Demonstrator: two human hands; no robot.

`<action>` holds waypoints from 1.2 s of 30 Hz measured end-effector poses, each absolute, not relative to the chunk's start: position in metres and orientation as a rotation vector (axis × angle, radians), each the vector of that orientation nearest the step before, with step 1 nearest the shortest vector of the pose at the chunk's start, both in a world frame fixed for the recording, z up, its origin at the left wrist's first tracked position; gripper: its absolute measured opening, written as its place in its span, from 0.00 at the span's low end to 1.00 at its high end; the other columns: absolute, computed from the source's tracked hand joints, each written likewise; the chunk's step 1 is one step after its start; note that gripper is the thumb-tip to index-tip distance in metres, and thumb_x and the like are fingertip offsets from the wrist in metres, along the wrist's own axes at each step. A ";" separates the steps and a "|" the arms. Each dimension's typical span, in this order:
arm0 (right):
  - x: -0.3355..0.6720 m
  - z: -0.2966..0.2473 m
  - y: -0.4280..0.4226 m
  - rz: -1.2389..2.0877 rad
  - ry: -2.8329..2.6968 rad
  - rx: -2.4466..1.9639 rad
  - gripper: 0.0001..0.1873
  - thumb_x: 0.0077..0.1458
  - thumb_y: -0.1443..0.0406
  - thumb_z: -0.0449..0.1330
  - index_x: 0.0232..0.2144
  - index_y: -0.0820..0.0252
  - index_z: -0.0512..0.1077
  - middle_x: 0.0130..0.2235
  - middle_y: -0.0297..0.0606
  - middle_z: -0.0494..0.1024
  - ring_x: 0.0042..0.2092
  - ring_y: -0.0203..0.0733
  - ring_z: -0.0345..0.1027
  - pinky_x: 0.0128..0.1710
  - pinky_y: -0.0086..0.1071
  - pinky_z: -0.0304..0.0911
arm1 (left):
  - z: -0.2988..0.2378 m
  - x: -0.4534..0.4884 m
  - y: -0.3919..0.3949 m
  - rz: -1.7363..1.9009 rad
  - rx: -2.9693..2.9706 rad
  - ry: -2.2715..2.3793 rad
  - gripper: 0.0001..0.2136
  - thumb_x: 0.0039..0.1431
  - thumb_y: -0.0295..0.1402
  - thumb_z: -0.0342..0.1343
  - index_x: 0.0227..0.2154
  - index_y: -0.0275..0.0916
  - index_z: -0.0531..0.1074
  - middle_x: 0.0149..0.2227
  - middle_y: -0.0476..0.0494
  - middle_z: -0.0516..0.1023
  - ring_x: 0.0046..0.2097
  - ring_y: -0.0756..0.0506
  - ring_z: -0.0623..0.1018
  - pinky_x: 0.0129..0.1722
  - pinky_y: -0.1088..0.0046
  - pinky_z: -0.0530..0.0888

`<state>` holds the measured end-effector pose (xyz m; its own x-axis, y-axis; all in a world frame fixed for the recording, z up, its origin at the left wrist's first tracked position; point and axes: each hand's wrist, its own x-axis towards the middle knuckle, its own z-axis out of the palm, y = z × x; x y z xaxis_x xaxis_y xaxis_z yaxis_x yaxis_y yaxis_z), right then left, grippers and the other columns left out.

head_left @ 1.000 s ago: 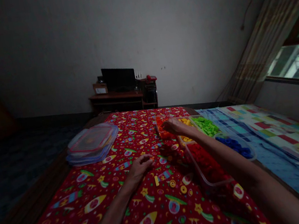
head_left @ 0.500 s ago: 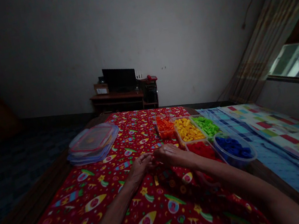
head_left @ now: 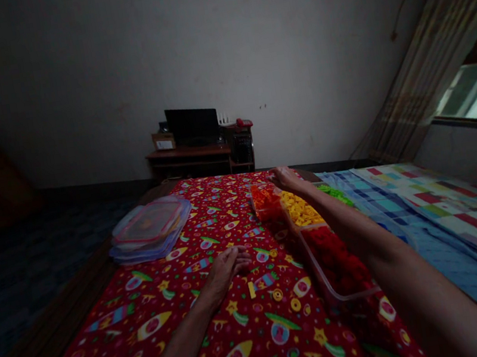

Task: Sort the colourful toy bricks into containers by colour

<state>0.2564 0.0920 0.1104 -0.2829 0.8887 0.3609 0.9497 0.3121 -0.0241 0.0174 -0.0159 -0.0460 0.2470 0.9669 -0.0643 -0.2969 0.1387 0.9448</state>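
My left hand [head_left: 229, 266] rests on the red patterned cloth [head_left: 161, 317], fingers loosely stretched to the right, nothing visible in them. My right hand [head_left: 286, 178] reaches far forward over the back end of the tub of orange pieces [head_left: 265, 203], its fingers bunched together; what they pinch is too small to make out. My right forearm lies across the tub of yellow pieces [head_left: 300, 212], the tub of green pieces [head_left: 336, 192] and the tub of red pieces [head_left: 337, 259]. A few loose yellow pieces [head_left: 277, 294] lie on the cloth near my left hand.
A stack of clear plastic lids [head_left: 149, 227] sits at the cloth's left. A wooden edge [head_left: 58, 327] runs along the left. A patchwork mat [head_left: 432, 202] lies to the right. A desk with a dark monitor [head_left: 192, 126] stands against the far wall.
My right hand drew back from the tubs to my left hand's fingertips, then went forward again to the far end of the orange tub. My left hand stayed in place.
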 end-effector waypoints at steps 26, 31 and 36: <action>0.234 0.014 -0.051 0.129 -2.791 -1.155 0.07 0.55 0.75 0.53 0.34 0.65 0.70 0.33 0.40 0.72 0.35 0.37 0.64 0.39 0.30 0.61 | -0.013 0.005 -0.037 0.343 2.219 1.089 0.06 0.37 0.28 0.59 0.23 0.40 0.71 0.27 0.51 0.72 0.28 0.48 0.68 0.26 0.76 0.61; 0.223 0.007 -0.096 0.242 -2.925 -1.066 0.07 0.56 0.74 0.53 0.32 0.64 0.71 0.30 0.38 0.72 0.33 0.37 0.64 0.35 0.28 0.61 | -0.016 0.007 -0.038 0.332 2.274 1.089 0.05 0.42 0.32 0.56 0.26 0.40 0.69 0.27 0.50 0.70 0.29 0.48 0.67 0.27 0.75 0.61; 0.229 0.004 -0.116 0.152 -2.844 -1.053 0.10 0.57 0.74 0.53 0.42 0.66 0.68 0.40 0.45 0.72 0.41 0.40 0.66 0.44 0.31 0.62 | -0.018 0.005 -0.035 0.339 2.282 1.032 0.05 0.45 0.32 0.54 0.27 0.39 0.70 0.28 0.49 0.70 0.29 0.47 0.67 0.29 0.75 0.62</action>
